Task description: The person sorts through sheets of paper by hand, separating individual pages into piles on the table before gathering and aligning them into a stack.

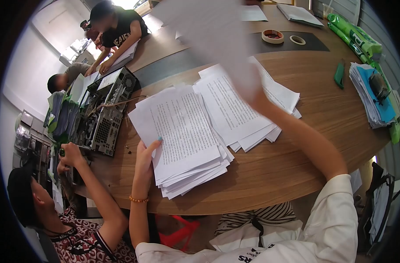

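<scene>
My left hand (pixel 144 161) grips the left edge of a stack of printed papers (pixel 180 127), its thumb on the top page and its other fingers hidden underneath. This stack is uneven, with sheets sticking out at its lower edge. My right hand (pixel 256 100) holds up a white sheet of paper (pixel 213 30), smeared by motion and partly covering the fingers. Beneath the raised sheet, a second pile of printed papers (pixel 228 105) lies fanned out on the wooden table (pixel 274 171), touching the first stack.
An opened computer case (pixel 110 109) stands at the left, beside a person with a green object in hand (pixel 70 155). Two tape rolls (pixel 272 37) (pixel 297 40), a green cutter (pixel 339 75) and clipped papers (pixel 370 96) lie rightward. Another person (pixel 119 26) handles papers at the far side.
</scene>
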`<act>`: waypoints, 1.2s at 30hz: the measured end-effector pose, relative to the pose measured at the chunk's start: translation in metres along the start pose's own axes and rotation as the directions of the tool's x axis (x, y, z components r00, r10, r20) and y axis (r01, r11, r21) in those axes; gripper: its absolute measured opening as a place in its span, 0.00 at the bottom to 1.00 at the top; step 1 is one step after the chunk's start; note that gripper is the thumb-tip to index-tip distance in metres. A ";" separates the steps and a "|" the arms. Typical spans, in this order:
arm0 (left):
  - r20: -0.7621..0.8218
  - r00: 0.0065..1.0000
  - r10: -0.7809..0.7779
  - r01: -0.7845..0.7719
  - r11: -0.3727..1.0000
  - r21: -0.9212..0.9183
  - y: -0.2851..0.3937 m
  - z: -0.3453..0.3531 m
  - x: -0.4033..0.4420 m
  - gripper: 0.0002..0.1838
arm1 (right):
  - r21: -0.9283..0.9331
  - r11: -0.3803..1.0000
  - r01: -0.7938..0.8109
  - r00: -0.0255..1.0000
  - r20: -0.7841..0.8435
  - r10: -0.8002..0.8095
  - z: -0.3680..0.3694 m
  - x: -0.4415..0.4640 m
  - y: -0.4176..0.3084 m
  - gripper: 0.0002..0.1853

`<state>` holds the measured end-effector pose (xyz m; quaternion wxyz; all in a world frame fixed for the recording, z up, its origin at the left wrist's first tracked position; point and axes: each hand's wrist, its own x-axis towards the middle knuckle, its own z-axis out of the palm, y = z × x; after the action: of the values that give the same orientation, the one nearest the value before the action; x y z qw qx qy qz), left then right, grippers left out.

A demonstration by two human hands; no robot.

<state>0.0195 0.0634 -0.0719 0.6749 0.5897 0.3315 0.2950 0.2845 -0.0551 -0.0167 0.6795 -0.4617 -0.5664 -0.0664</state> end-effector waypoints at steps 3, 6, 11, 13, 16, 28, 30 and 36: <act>-0.031 0.999 0.036 -0.035 0.999 0.019 -0.003 -0.002 -0.003 0.19 | 0.068 0.974 0.216 0.628 0.754 -0.192 0.027 -0.036 0.010 0.23; -0.107 0.992 0.060 -0.064 0.997 -0.033 -0.001 0.002 -0.003 0.21 | -0.033 0.999 -0.023 0.470 0.882 0.040 0.037 -0.053 0.010 0.22; -0.064 0.997 -0.052 0.031 0.955 -0.294 0.009 0.008 -0.003 0.26 | -0.093 0.995 -0.035 0.507 0.856 0.098 0.035 -0.056 0.002 0.22; -0.151 0.988 0.043 -0.074 0.977 -0.201 0.007 0.015 -0.005 0.22 | -0.079 0.995 -0.052 0.529 0.844 0.095 0.036 -0.058 0.005 0.22; -0.008 1.000 0.017 -0.016 0.994 0.111 0.004 0.005 -0.004 0.19 | -0.043 0.998 -0.042 0.531 0.845 0.058 0.033 -0.052 0.008 0.21; -0.012 1.000 0.002 -0.002 1.000 0.009 0.007 0.008 -0.005 0.18 | -0.910 0.370 -0.187 0.779 0.092 0.620 -0.040 -0.021 0.072 0.41; -0.013 1.000 0.002 -0.002 1.000 0.004 0.007 0.009 -0.005 0.18 | -0.891 0.359 -0.279 0.794 -0.003 0.608 -0.047 -0.018 0.081 0.41; -0.011 1.000 -0.002 0.002 1.000 0.007 0.004 0.005 -0.003 0.19 | -0.577 0.649 -0.496 0.792 0.006 0.610 -0.075 -0.010 0.100 0.34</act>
<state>0.0217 0.0581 -0.0668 0.6713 0.5901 0.3366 0.2963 0.3952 -0.0555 -0.0752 0.4449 -0.7908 -0.4191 0.0329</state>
